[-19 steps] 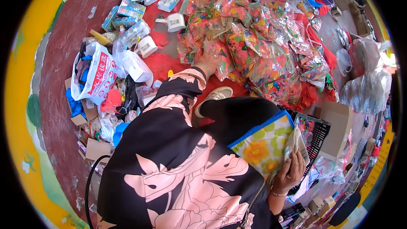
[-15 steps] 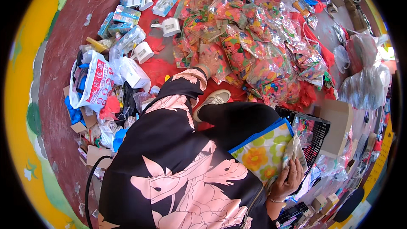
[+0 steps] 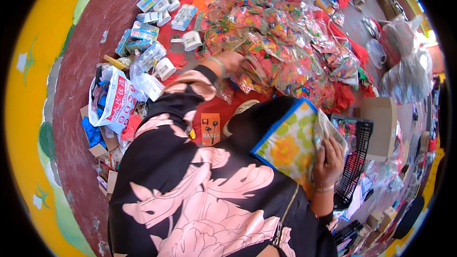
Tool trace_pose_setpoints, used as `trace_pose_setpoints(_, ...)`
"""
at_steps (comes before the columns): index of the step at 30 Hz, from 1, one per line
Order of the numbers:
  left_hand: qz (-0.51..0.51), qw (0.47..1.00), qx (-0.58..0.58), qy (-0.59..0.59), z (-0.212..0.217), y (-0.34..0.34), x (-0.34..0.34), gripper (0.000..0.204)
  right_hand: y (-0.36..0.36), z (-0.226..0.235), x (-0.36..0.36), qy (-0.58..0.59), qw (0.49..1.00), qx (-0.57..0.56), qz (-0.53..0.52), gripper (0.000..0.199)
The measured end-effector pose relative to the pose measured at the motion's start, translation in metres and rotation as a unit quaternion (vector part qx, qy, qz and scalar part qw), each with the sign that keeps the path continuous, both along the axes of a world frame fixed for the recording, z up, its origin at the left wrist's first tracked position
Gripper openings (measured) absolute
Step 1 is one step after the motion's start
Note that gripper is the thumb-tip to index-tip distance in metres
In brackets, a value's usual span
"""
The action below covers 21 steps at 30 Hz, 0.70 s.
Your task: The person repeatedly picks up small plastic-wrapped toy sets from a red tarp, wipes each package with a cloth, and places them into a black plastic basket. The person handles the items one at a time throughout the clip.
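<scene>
My left hand (image 3: 230, 62), a bracelet at its wrist, reaches to the near left edge of a large heap of clear plastic packets (image 3: 290, 62) with bright red, green and yellow contents. Its fingers close on the edge of one packet (image 3: 253, 72), which looks blurred; the fingertips are partly hidden. At the right, my right hand (image 3: 328, 163) grips a flat flowered piece (image 3: 288, 145) with a blue border, together with a pale folded part. A flat orange earphone box (image 3: 211, 128) lies beside my lap, below my left forearm.
White scoop-like handled containers (image 3: 192, 41) and blue-white packs (image 3: 152, 0) lie at the far left. Nearer stand a stuffed white-and-red shopping bag (image 3: 114, 96) and open cartons. A black plastic crate (image 3: 354, 157), a cardboard box (image 3: 378, 123) and bundled clear bags (image 3: 409, 76) are at the right.
My left hand has lifted and shifted slightly away from me, with the packet at its fingers moving. The orange box has come into view. My right hand keeps its grip on the flowered piece.
</scene>
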State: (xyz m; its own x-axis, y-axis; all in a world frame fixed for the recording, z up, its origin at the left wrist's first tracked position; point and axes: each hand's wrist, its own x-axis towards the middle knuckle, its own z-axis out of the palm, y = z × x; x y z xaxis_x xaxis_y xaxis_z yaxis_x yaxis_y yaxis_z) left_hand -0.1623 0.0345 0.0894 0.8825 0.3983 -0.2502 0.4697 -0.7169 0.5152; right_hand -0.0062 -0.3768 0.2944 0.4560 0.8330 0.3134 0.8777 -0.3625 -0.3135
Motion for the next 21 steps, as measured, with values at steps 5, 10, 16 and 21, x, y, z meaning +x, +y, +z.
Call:
trace_pose_setpoints(5,-0.145,0.969,0.157,-0.126,0.078,0.042,-0.076,0.019,0.023,-0.013,-0.002,-0.020,0.998,0.015,0.052,0.020)
trace_pose_setpoints(10,0.265,0.775,-0.487,-0.304,0.173,0.003,-0.088,0.021,0.021,-0.020,-0.006,-0.027,0.998,0.039,0.047,0.019)
trace_pose_setpoints(16,0.273,0.766,-0.479,-0.330,0.172,0.011,-0.088,0.021,0.010,-0.016,-0.007,-0.036,0.996,0.064,0.047,0.019)
trace_pose_setpoints(21,0.292,0.759,-0.484,-0.324,0.133,0.018,-0.042,0.019,0.008,-0.016,-0.004,-0.014,0.997,0.061,0.045,0.021)
